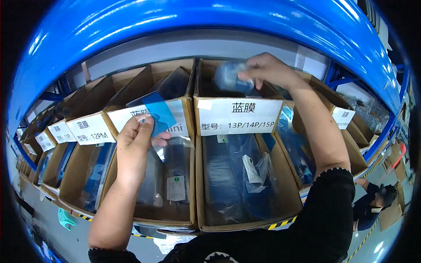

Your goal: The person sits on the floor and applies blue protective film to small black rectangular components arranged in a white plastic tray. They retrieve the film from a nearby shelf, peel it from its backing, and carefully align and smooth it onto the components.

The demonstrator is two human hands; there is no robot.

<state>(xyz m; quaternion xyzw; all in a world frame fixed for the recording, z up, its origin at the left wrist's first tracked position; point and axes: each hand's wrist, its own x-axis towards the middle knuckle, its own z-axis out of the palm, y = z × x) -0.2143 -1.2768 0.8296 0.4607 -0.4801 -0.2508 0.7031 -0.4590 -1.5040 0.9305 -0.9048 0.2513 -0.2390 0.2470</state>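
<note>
My left hand (137, 136) pinches a translucent blue film sheet (163, 115) between thumb and fingers, in front of a labelled cardboard bin. Over at the upper right, my right hand (271, 70) grips a clear plastic packet (230, 78), smeared by motion, inside the top of an open cardboard bin (240, 93). That bin carries a white paper label with dark print. Below it, a lower bin (252, 223) holds clear and bluish film packs (221, 175) and a crumpled clear bag (258, 173) with a white sticker.
More labelled cardboard bins (90, 109) line both shelf levels to the left, and others stand at the right. A blue shelf beam (206, 15) arches overhead. Another person (372, 201) is at the lower right, and a green stool (66, 218) stands on the floor at the lower left.
</note>
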